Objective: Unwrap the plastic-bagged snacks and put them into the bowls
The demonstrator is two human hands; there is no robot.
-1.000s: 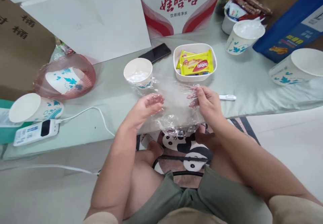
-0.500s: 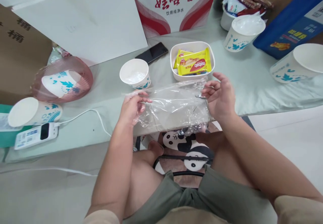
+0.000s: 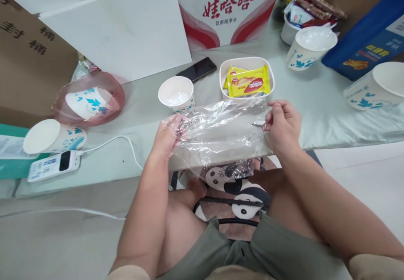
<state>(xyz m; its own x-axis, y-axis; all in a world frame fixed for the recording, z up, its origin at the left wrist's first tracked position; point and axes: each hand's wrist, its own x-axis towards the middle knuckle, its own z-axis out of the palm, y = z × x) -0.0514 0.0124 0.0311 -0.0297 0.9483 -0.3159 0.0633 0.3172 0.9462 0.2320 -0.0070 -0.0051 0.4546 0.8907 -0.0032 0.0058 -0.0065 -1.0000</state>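
A sheet or bag of clear plastic film (image 3: 217,130) is stretched between my hands over the front edge of the cloth-covered table, its lower part hanging past the edge. My left hand (image 3: 168,135) is closed on the film's left side, with some film lying over the fingers. At the right side, my right hand (image 3: 284,122) is closed with thumb and fingertips together at the film's edge. A small white connector with a metal tip (image 3: 258,123) shows beside the right fingers. Just behind the film stand a paper cup (image 3: 176,91) and a white bowl (image 3: 224,67) holding yellow wafer packets (image 3: 249,84).
A phone (image 3: 200,70) lies behind the cup. At left are a pink bowl (image 3: 116,112) with a paper cup in it, another cup (image 3: 41,137) and a power bank (image 3: 53,166) with a white cable. More cups (image 3: 311,48) stand at right. Boxes (image 3: 233,15) line the back.
My right fingers, spread apart before, have closed together at the film's edge. More film now covers my left fingers. The whole view has shifted slightly, moving things rightward.
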